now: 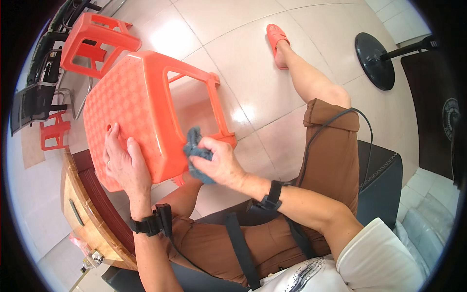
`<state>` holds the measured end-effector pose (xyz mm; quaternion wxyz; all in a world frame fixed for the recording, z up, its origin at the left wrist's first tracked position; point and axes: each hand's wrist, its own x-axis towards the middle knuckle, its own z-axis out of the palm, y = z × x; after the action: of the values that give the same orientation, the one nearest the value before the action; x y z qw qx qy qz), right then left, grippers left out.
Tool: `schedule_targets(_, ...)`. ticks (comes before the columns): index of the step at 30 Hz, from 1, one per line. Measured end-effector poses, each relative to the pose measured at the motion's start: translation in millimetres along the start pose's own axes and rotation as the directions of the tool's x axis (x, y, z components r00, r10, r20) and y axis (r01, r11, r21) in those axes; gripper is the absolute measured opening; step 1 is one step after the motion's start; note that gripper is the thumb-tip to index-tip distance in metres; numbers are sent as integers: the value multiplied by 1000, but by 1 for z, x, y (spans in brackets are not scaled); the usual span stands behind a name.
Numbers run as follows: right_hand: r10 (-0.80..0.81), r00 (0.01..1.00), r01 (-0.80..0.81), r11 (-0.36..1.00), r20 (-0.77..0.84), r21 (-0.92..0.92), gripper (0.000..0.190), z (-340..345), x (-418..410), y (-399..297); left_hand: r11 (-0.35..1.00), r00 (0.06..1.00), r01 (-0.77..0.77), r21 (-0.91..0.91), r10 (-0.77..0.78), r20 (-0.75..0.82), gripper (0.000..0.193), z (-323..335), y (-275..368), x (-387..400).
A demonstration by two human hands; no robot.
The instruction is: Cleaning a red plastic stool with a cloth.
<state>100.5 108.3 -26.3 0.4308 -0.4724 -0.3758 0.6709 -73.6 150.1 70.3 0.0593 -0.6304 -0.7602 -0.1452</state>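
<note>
A coral-red plastic stool [120, 98] is tilted on its side before me, its dimpled seat facing left and its legs pointing right. My left hand [127, 160] lies on the seat near its small centre hole, fingers spread. In my right hand [220, 162] is a bunched grey-blue cloth [199, 153], pressed at the stool's near side by the lower edge of the side opening. Part of the cloth is hidden under my fingers. Black straps with small devices are around both wrists.
Another red stool [98, 45] stands at the upper left, and a smaller red one [55, 130] is farther left. Dark chairs [34, 104] line the left rim. A wooden table [87, 219] is at lower left. A round black stand base [374, 61] rests on the tiled floor [251, 47].
</note>
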Motion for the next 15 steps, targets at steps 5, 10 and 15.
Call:
schedule_targets(5, -165, 985, 160, 983, -51, -93, 17, 2, -2, -14, 1000, 1000, -12, -13, 11, -11, 43, -4, 5, 2)
schedule_targets(10, -71, 992, 60, 993, -107, -105, 14, -10, 15, 11, 1000, 999, -27, -13, 26, -27, 42, -1, 5, 5)
schedule_targets(15, -307, 952, 299, 934, -14, -194, 13, 2, 9, -29, 1000, 999, 27, -3, -27, 19, 45, 3, 0, 1)
